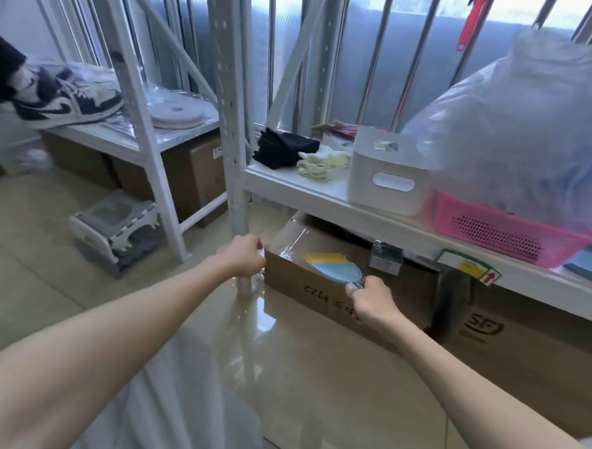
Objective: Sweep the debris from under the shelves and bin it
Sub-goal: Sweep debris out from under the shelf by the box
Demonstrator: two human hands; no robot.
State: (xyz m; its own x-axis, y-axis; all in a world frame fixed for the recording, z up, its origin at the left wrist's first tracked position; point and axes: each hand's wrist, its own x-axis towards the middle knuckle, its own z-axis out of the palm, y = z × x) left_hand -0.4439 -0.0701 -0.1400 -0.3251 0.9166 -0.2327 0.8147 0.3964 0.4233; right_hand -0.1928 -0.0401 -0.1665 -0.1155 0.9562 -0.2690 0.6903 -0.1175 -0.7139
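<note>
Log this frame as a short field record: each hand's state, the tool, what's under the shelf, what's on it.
left hand: left hand grips the top left corner of the cardboard box
right hand: right hand shut on the handle of the blue hand brush
brush position: head rests over the box's top front edge, yellow part beside it
under shelf: that box, plus a second box marked SF to its right
on shelf: black gloves, pale gloves, white bin, pink basket
debris: none visible
floor: glossy tile
</note>
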